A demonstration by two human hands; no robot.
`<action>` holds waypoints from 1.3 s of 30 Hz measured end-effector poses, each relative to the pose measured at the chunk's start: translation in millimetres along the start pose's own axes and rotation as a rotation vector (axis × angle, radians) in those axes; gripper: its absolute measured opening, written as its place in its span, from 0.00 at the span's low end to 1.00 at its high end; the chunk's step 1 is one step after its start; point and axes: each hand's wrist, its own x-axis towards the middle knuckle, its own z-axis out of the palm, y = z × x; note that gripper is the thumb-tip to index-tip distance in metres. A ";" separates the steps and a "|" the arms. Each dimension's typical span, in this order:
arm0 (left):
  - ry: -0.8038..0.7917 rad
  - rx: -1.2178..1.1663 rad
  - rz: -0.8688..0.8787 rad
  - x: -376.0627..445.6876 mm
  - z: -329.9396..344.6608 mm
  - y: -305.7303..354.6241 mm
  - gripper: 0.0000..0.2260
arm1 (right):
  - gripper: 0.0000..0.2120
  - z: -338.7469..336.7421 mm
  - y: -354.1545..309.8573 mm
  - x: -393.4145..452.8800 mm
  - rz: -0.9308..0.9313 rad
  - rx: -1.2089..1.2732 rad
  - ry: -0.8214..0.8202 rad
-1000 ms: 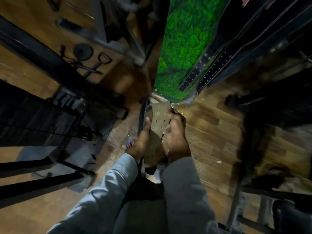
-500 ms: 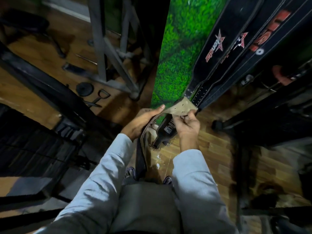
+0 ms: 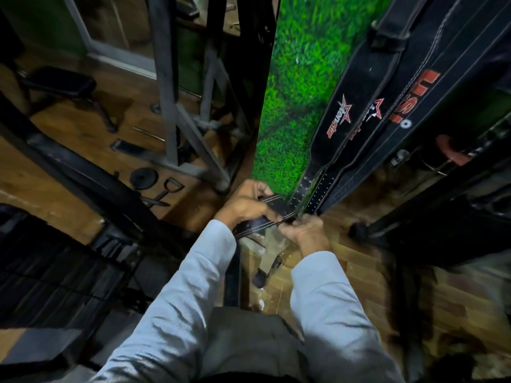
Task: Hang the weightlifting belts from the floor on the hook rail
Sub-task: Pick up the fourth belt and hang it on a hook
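Observation:
I hold a black weightlifting belt with white stitching in both hands, at waist height over the wooden floor. My left hand grips its wider part from the left. My right hand pinches its narrow strap end from the right. The rest of the belt droops down between my arms, its tan inner side showing. Several black belts with red star logos hang down the green wall at upper right, their perforated ends just beyond my hands. The hook rail is out of view.
A green turf-covered wall panel rises ahead. Grey metal rack legs stand to the left, with a small weight plate and a cable handle on the floor. Dark machine frames crowd the right side.
The belt came up from near the floor to waist height. It turned over, so the black stitched side now faces up. My view tilted upward along the hanging belts.

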 end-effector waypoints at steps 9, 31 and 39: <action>-0.234 -0.383 -0.180 -12.5 -9.9 14.0 0.17 | 0.21 24.3 -39.9 -4.0 -0.193 -0.453 -0.434; -0.216 -0.343 0.038 -35.1 -37.5 102.1 0.20 | 0.42 43.4 -88.6 -69.2 -0.320 -0.551 -0.795; -0.034 -0.470 0.255 -46.6 -54.7 103.2 0.09 | 0.53 57.1 -74.6 -62.3 -0.573 -0.555 -0.793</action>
